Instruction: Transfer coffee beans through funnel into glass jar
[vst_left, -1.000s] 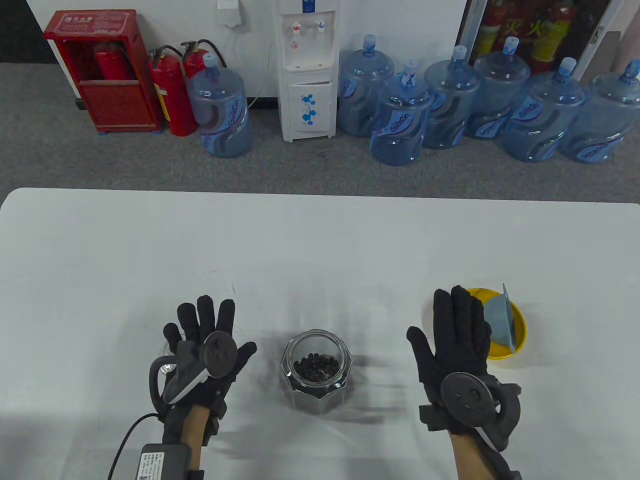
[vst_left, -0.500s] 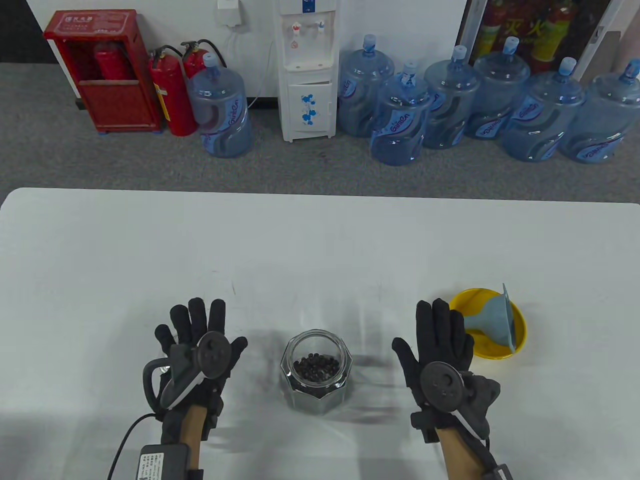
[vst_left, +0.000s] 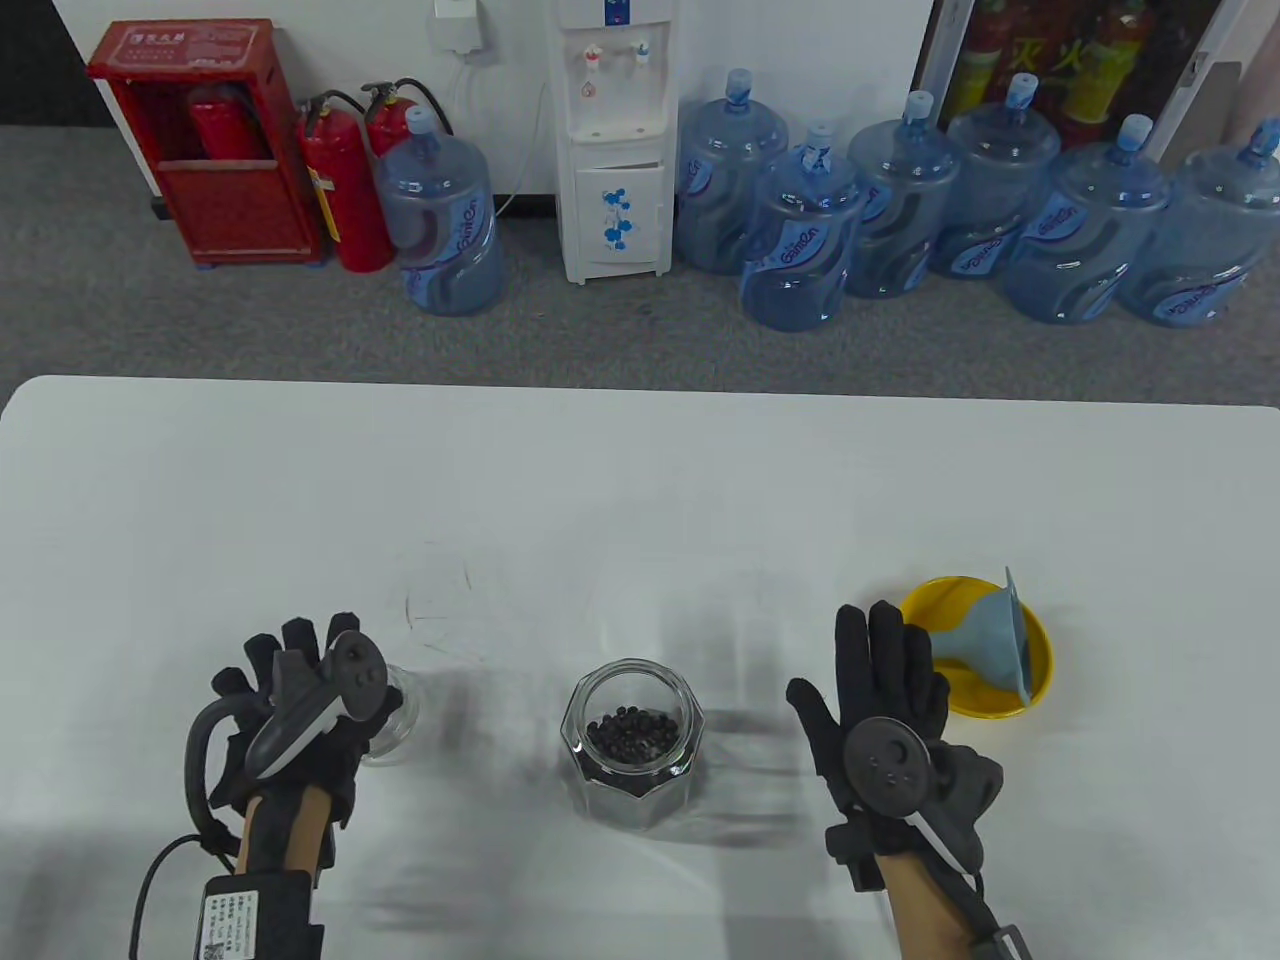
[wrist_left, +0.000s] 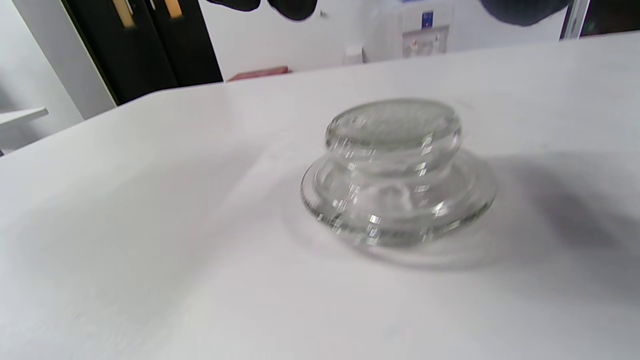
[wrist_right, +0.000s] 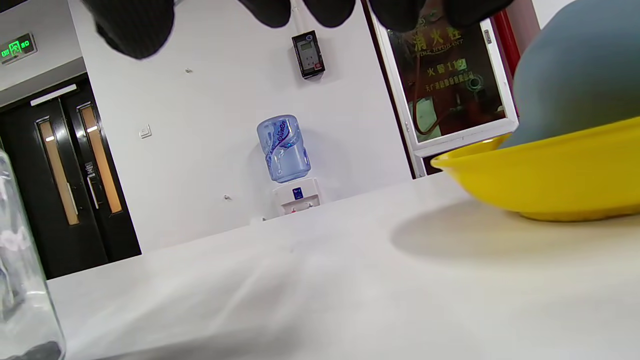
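While both hands sit free on the bench (vst_left: 640, 480), nothing is gripped: right hand (vst_left: 885, 705) flat with fingers spread, left hand (vst_left: 290, 700) loosely open as far as I can tell. Glass jar (vst_left: 632, 742) stands between the hands, lid off, beans (vst_left: 636, 728) already inside. Glass lid (wrist_left: 397, 172) sits just beside the left hand. Funnel (vst_left: 985, 640) lies on its side in the yellow bowl (vst_left: 1040, 650), just beyond the right fingertips. Risks, my guess: funnel rolls when grabbed, the light bowl skids, or a left hand sweep knocks the lid.
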